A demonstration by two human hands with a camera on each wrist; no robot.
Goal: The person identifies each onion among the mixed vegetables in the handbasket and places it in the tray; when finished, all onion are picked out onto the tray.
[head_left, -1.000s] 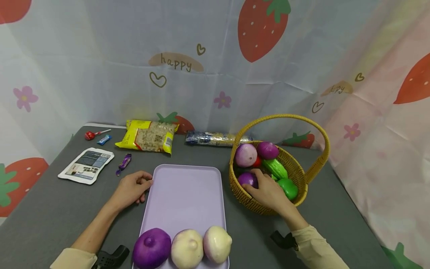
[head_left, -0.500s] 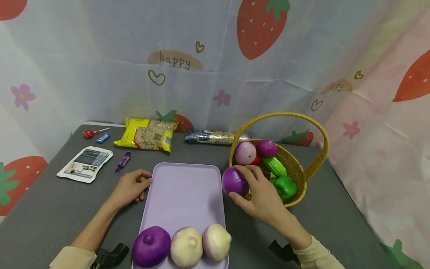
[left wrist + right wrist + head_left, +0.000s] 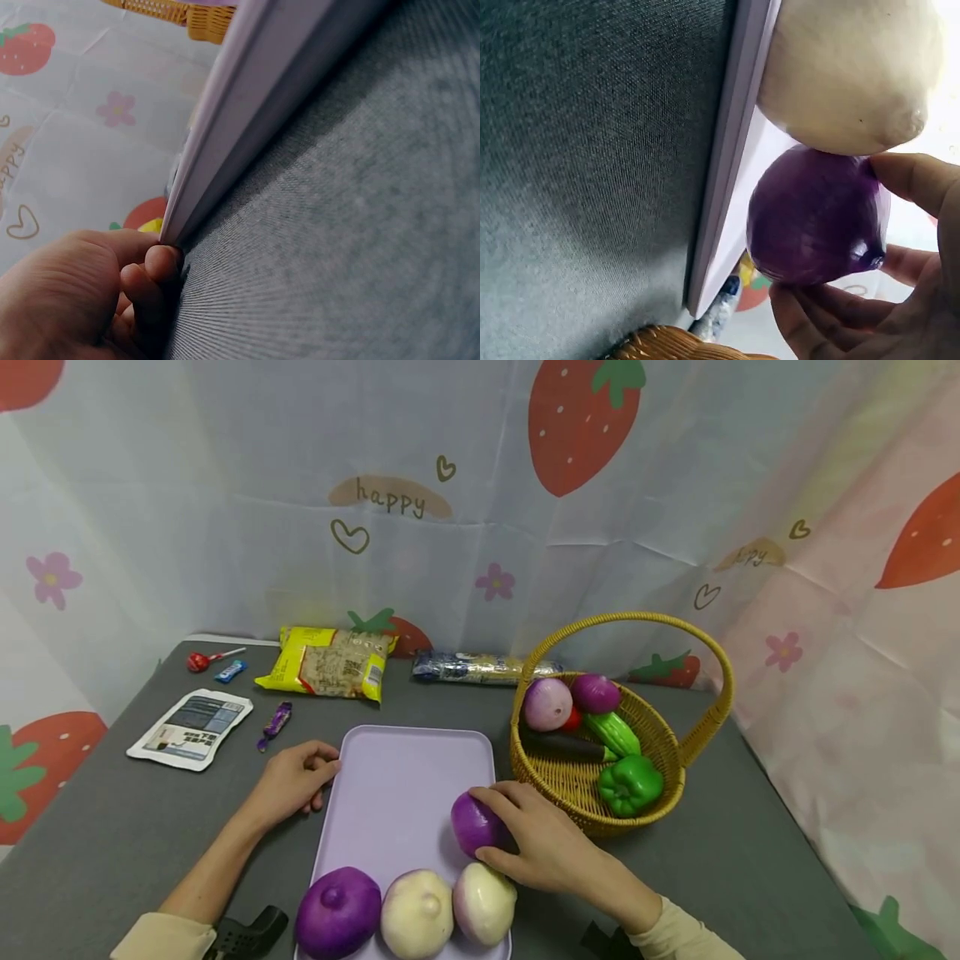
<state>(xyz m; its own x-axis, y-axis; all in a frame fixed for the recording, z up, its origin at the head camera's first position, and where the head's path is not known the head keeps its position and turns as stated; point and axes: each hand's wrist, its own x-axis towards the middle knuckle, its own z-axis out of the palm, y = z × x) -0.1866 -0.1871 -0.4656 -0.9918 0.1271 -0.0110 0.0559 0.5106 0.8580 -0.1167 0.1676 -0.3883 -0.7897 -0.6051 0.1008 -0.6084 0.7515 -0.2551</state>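
In the head view my right hand (image 3: 543,839) grips a purple onion (image 3: 475,825) over the right side of the lilac tray (image 3: 397,777). From the right wrist view, thumb and fingers span the purple onion (image 3: 814,217), which sits right beside a pale onion (image 3: 847,71). Along the tray's near end lie a large purple onion (image 3: 339,912), a cream-white onion (image 3: 417,914) and a white onion with a purplish side (image 3: 484,903). My left hand (image 3: 294,781) pinches the tray's left rim, its fingertips at the edge in the left wrist view.
Right of the tray stands a wicker basket (image 3: 678,802) with a tall handle, holding two onions, a green pepper (image 3: 630,785), a dark eggplant (image 3: 562,746) and other vegetables. Behind lie a yellow food bag (image 3: 330,662) and a long packet (image 3: 480,668). A white pouch (image 3: 191,729) and sweets lie left.
My right hand has lifted the purple onion out of the basket and carried it left and nearer, over the tray. The left hand stays at the tray's rim.
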